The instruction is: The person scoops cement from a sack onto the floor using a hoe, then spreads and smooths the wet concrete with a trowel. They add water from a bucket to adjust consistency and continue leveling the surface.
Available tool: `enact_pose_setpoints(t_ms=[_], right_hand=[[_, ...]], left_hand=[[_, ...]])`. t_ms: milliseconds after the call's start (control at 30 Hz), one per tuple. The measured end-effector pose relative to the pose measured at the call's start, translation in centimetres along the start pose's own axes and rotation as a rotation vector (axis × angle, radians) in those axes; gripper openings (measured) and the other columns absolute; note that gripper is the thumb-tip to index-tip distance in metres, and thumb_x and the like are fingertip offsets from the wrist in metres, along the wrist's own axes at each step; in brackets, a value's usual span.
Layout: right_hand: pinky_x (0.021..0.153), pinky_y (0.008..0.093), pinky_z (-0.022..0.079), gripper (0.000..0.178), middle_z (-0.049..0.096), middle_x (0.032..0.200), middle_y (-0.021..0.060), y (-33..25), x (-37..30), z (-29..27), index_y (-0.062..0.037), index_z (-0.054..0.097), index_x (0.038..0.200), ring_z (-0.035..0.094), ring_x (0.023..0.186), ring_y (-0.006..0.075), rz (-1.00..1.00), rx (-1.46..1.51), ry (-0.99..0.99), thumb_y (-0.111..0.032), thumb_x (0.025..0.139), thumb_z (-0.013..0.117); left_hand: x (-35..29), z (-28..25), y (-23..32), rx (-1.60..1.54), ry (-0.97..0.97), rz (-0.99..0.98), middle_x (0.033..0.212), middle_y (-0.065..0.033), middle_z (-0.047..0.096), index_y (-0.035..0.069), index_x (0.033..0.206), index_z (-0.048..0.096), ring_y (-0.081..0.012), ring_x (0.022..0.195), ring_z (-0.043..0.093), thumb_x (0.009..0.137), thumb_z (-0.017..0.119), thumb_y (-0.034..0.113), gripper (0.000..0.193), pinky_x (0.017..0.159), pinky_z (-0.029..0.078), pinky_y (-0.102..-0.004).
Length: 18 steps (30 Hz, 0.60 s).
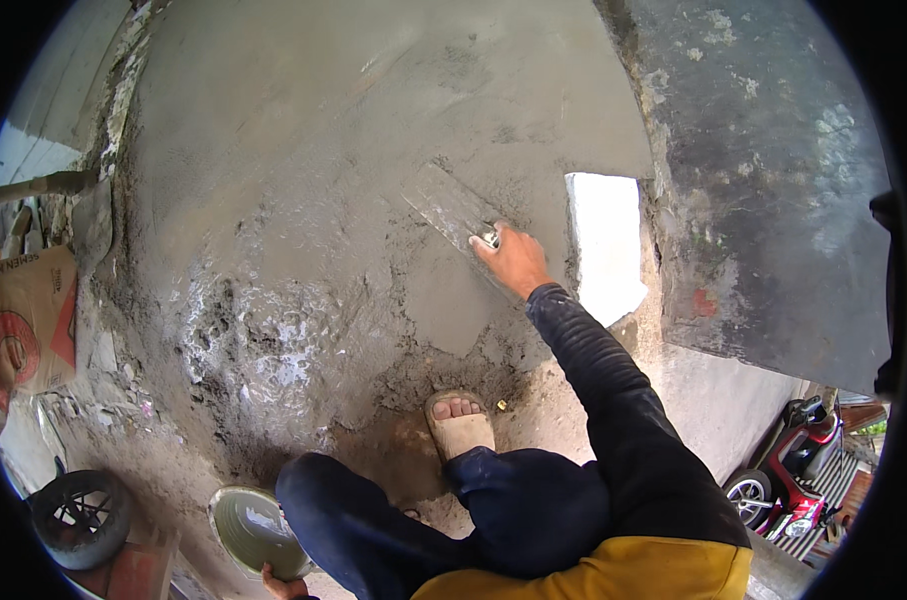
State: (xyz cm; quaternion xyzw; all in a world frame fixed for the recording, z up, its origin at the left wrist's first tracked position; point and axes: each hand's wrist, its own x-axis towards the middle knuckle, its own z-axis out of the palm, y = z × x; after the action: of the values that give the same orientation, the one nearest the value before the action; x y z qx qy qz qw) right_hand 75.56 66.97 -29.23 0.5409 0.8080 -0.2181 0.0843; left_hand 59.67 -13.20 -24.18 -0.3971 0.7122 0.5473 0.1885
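Note:
My right hand [513, 258] is closed round the handle of a finishing trowel [441, 200]. The long, cement-smeared blade lies flat on the wet grey cement [303, 150]. Around the blade the surface is partly smooth and partly rough, with a shiny, pitted, watery patch to the left. Low in the view, my left hand [283, 586] grips the rim of a round bucket [241, 530], tilted so its ridged, grey-green inside shows. Part of that hand and the bucket's far side are hidden by my knee.
A white slab [605, 245] lies right of the trowel, beside a dark panel [763, 180]. My sandalled foot [460, 428] stands at the cement's near edge. A brown cement bag [28, 320] and a wheel [78, 520] are at left; a red scooter [798, 465] stands lower right.

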Motion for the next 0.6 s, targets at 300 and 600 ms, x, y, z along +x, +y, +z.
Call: enact_pose_setpoints(t_ms=[300,600], right_hand=[[0.091,0.0429,0.054,0.072,0.068,0.110,0.0347,8.6,8.6,-0.5,0.0159,0.064,0.115,0.067,0.110,0.0429,0.341,0.273,0.496,-0.051,0.090,0.068],[0.048,0.0378,0.045,0.086,0.060,0.070,0.0116,3.6,12.6,-2.0,0.0193,0.044,0.139,0.056,0.052,0.0190,0.389,0.942,0.211,-0.047,0.091,0.071]], left_hand=[[-0.2,0.7,1.0,-0.080,0.105,-0.129,0.144,-0.0173,0.053,0.002,0.146,0.046,-0.0383,0.128,0.051,0.085,0.068,0.034,0.072,0.105,0.043,-0.0599],[1.1,-1.4,-2.7,-0.333,-0.028,-0.049,0.117,-0.0100,0.068,0.005,0.116,0.065,-0.0302,0.109,0.064,0.087,0.062,0.029,0.038,0.098,0.050,-0.0467]])
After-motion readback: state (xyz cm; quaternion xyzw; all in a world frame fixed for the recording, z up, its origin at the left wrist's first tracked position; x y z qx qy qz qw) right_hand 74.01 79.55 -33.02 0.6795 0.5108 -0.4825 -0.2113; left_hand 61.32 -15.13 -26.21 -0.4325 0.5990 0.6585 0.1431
